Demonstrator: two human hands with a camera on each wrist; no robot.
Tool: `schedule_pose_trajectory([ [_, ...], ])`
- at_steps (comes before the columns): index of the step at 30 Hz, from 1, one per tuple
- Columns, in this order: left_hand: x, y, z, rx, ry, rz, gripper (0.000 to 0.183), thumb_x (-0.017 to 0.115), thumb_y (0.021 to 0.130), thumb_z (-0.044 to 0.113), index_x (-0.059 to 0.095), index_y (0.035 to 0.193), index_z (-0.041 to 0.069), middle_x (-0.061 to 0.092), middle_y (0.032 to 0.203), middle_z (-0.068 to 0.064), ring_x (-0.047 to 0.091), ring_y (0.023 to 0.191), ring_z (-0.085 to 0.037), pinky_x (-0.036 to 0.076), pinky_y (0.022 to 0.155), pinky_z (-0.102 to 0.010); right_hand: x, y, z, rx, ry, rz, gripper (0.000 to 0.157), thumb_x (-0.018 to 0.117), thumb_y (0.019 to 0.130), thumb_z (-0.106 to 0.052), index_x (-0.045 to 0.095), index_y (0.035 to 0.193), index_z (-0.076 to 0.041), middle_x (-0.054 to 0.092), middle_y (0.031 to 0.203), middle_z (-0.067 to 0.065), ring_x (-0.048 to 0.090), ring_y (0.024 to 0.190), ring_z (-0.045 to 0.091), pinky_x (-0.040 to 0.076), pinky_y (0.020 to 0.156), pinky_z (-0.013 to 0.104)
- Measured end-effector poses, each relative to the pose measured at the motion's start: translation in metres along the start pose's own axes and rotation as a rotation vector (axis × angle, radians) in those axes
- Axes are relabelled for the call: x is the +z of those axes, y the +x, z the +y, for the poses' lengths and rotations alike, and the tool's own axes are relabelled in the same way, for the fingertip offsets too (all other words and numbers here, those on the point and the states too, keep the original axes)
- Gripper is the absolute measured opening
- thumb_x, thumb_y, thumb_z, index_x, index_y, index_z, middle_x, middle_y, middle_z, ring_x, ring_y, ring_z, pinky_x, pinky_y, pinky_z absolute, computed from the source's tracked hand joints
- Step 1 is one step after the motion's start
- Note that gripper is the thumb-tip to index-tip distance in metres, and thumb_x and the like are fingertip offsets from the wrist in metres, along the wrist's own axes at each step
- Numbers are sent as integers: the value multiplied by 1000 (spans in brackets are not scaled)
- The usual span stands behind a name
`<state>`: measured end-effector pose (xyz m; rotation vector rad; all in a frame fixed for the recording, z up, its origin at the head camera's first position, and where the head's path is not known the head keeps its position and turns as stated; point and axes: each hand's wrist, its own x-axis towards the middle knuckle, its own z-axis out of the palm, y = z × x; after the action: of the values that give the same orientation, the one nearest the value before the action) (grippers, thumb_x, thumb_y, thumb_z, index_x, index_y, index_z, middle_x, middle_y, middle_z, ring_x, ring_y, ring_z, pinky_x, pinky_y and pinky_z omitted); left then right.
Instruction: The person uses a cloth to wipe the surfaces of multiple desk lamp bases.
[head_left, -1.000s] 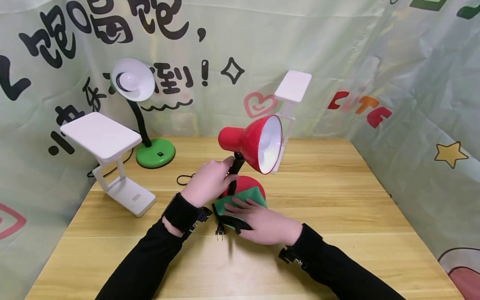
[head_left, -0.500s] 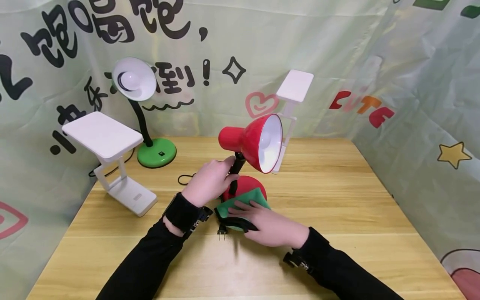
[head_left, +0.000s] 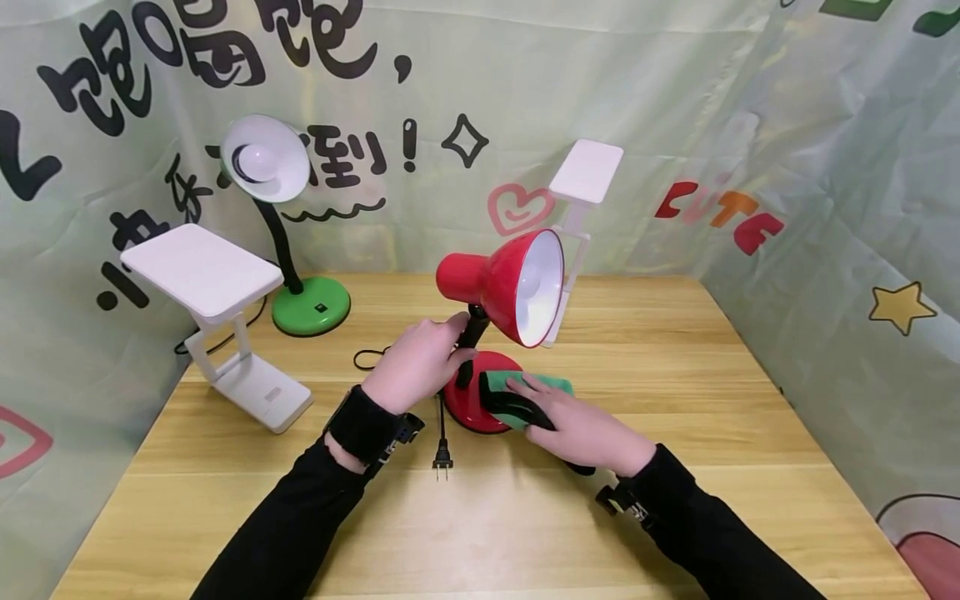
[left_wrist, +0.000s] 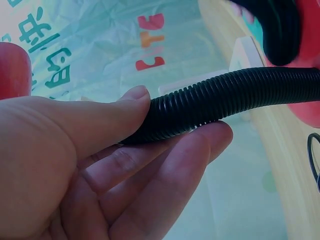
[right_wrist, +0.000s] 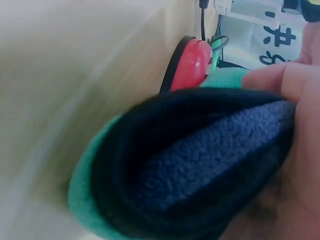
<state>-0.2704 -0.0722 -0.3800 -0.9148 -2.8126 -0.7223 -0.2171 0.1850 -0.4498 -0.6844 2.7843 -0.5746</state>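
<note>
A red desk lamp [head_left: 502, 283] stands mid-table, its white-lined shade facing right. My left hand [head_left: 420, 360] holds its black neck; in the left wrist view the thumb and fingers pinch the ribbed gooseneck [left_wrist: 210, 97]. On the right side of the round red base [head_left: 468, 408] my right hand [head_left: 573, 421] holds a green cloth [head_left: 558, 383] with black edging against it. The right wrist view shows the cloth folded over, its grey fuzzy inside [right_wrist: 215, 155] exposed, close beside the fingers. The base's right part is hidden under cloth and hand.
A white folding lamp [head_left: 262, 392] stands at the left, in front of a green-based lamp [head_left: 311, 306]. Another white lamp [head_left: 587, 171] is behind the red one. The red lamp's plug [head_left: 442, 456] lies in front of its base. Printed fabric [head_left: 420, 75] hangs behind the table.
My right hand has moved the cloth rightward from the front of the base to its right side, uncovering the base's front and the plug's cord. The left hand keeps its hold.
</note>
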Motion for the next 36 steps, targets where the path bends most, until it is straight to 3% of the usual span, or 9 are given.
schedule_pose_trajectory([
  [3,0,0,0,4,2,7,20,67,95,25,53,104,14,54,62,1,52,50,-10,43,50,-23,0,16,-6,8,-7,5,65,49,99,-41,24,156,-25,18,166,2,24,152,27,42,110,48],
  [8,-1,-1,0,18,15,15,20,67,95,25,53,103,13,51,60,1,50,50,-11,40,50,-24,2,50,-8,-24,-26,4,69,50,98,-42,22,157,-19,18,166,2,10,155,30,22,122,51],
  [14,-1,0,-1,22,13,15,20,68,94,25,54,102,13,52,60,0,51,50,-12,40,50,-24,6,92,-1,-5,-95,7,72,54,98,-44,22,156,-17,18,166,3,9,155,31,21,123,47],
  [18,-1,0,0,19,14,10,20,68,94,25,54,102,13,53,61,0,53,52,-12,41,50,-24,9,106,3,15,-111,24,71,55,98,-43,24,156,-14,20,165,4,12,155,29,21,124,44],
  [22,-1,0,0,17,18,9,20,67,94,26,55,102,13,53,61,1,53,53,-12,41,51,-24,9,100,3,1,-98,31,69,57,98,-39,27,155,-16,22,164,2,11,155,29,22,123,45],
  [29,0,1,1,21,8,5,20,66,95,26,53,104,13,53,62,0,52,50,-11,41,49,-23,1,58,-2,-79,1,27,65,60,94,-24,32,154,-19,29,162,2,12,155,33,26,120,52],
  [36,-2,0,0,2,-3,0,20,66,95,26,52,103,14,53,63,0,53,52,-11,41,51,-24,0,20,-8,-117,-89,-33,56,53,97,-29,39,151,-28,28,163,-1,14,155,31,30,117,56],
])
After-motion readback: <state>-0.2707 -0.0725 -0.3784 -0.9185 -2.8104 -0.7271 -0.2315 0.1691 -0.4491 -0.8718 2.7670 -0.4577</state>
